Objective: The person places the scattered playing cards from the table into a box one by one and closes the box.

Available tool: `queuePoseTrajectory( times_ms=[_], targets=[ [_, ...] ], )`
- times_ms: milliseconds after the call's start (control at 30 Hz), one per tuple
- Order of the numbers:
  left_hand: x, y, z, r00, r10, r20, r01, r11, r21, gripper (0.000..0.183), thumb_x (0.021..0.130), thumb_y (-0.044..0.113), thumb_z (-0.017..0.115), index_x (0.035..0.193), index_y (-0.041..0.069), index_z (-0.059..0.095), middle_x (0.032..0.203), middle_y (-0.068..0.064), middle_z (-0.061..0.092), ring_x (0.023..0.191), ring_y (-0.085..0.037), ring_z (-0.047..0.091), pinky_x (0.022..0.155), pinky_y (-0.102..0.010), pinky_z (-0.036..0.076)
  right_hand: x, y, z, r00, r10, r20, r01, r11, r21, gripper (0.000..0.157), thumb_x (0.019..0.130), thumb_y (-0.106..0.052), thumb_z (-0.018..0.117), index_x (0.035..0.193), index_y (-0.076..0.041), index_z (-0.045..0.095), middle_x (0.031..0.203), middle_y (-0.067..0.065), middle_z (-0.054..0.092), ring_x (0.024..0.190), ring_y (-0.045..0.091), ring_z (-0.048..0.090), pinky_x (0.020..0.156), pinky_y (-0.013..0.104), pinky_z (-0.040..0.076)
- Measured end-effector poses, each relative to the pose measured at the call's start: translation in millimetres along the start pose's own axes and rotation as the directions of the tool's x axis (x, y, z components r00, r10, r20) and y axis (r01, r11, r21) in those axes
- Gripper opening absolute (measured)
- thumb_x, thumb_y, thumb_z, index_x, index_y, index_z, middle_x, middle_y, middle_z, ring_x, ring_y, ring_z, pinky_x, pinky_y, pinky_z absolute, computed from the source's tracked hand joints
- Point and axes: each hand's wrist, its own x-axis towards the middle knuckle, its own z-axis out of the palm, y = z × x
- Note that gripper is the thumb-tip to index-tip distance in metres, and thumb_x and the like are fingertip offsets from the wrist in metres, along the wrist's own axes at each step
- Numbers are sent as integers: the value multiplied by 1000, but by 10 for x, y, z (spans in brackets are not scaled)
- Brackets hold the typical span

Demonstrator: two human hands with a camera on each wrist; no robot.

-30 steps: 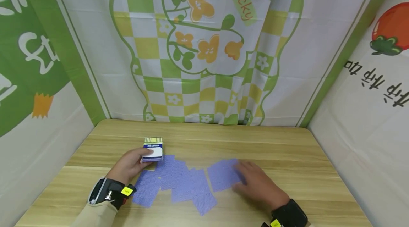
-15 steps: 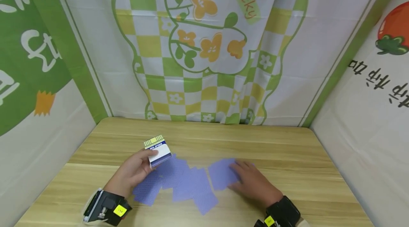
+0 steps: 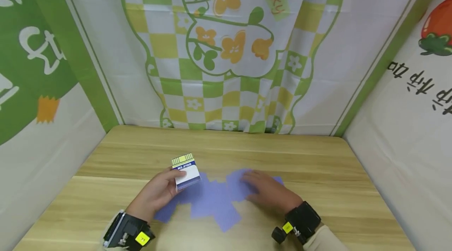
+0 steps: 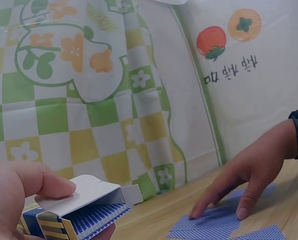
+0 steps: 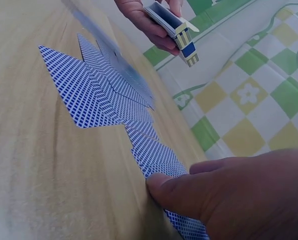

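Observation:
My left hand (image 3: 162,190) grips a card box (image 3: 187,176) above the table, thumb across its white face. Its flap stands open in the left wrist view, where blue-backed playing cards (image 4: 96,220) show inside. On the table several face-down blue playing cards (image 3: 215,200) overlap in an uneven spread. My right hand (image 3: 270,190) rests on the cards at the right end of the spread, with fingertips and thumb pressing down from above. Seen from the right wrist, the thumb (image 5: 164,187) lies at the edge of these cards (image 5: 156,157). One card corner (image 3: 279,180) peeks out right of this hand.
The wooden table (image 3: 226,145) ends at a green and yellow checked curtain (image 3: 226,98) behind. White and green printed cloths (image 3: 399,133) close in both sides. A wristband with a camera (image 3: 300,221) sits on each wrist.
My right hand has slid left, moving the card under it closer to the others. My left hand has moved right with the card box, which now tilts over the spread's left part.

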Motion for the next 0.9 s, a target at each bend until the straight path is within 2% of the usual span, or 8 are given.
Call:
queuePoseTrajectory(
  times_ms=[133, 233, 500, 700, 900],
  targets=[
    [23, 4, 22, 1000, 1, -17, 0, 1000, 26, 62, 99, -1, 48, 153, -4, 17, 115, 1, 65, 105, -10, 66, 89, -24, 56, 103, -27, -23, 996, -85, 3, 85, 995, -43, 50, 94, -17, 71, 142, -11, 57, 144, 5, 56, 135, 25, 50, 114, 43, 42],
    [27, 17, 45, 1000, 3, -20, -2, 999, 42, 62, 99, -1, 48, 153, -4, 17, 115, 2, 65, 104, -10, 65, 89, -23, 56, 156, -59, -27, 993, -116, -11, 115, 991, -67, 46, 93, -14, 71, 138, -10, 60, 141, 8, 58, 132, 27, 53, 111, 45, 45],
    [47, 16, 104, 1000, 1, -21, 0, 998, 68, 67, 99, 2, 52, 154, -4, 15, 119, -1, 62, 106, -11, 65, 90, -24, 56, 199, -162, 7, 996, -85, 4, 85, 996, -35, 39, 98, -10, 63, 136, -13, 61, 148, 10, 53, 140, 27, 46, 117, 44, 39],
    [32, 8, 140, 1000, -1, -15, 3, 997, 74, 64, 98, 1, 50, 152, -6, 17, 117, 0, 63, 105, -11, 65, 90, -23, 56, 215, -239, 68, 992, -125, 11, 126, 988, -85, 37, 95, -6, 62, 131, -13, 64, 144, 11, 55, 136, 27, 50, 114, 41, 42],
    [35, -32, 167, 1000, -6, 2, 6, 997, 72, 63, 97, 0, 50, 152, -6, 18, 116, 1, 64, 104, -11, 65, 89, -24, 55, 204, -338, 160, 985, -172, 4, 170, 974, -146, 30, 97, -8, 58, 124, -17, 66, 132, 2, 60, 126, 19, 55, 108, 35, 48]
  ],
)
